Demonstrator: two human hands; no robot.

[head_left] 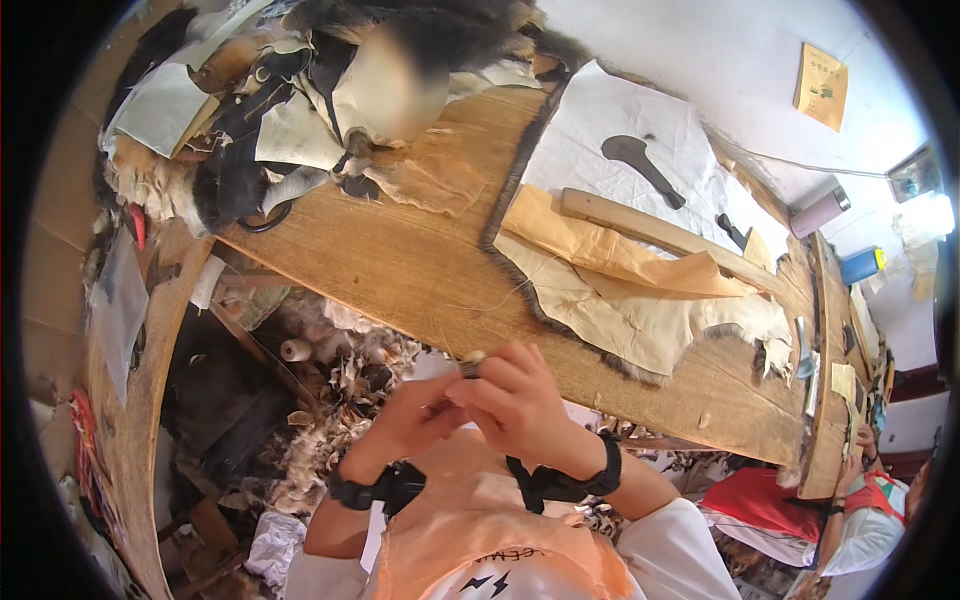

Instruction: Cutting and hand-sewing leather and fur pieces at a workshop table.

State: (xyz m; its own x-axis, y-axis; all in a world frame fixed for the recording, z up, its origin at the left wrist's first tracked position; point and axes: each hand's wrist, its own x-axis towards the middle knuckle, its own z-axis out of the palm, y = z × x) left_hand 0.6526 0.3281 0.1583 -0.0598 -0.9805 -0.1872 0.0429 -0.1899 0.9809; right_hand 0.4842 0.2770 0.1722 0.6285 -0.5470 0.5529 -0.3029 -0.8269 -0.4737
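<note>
My left hand [410, 415] and my right hand [510, 400] are together just off the front edge of the wooden bench [380, 270], fingers curled around a small dark, fur-like piece with a pale part [470, 365]; what exactly it is, I cannot make out. A fine thread shows faintly above my hands. Beyond them a fur-edged pale hide [630, 330] lies skin side up, with tan paper [610, 240], white paper [590, 120], a long wooden bar [680, 243] and a dark curved-blade tool [640, 165] on it.
Fur and hide scraps [300, 120] heap at the back left. Below the bench are scraps [330, 420] and a spool [295, 350]. A pink bottle [818, 210] and blue container [860, 265] stand at the right. A co-worker [850, 530] is at the lower right.
</note>
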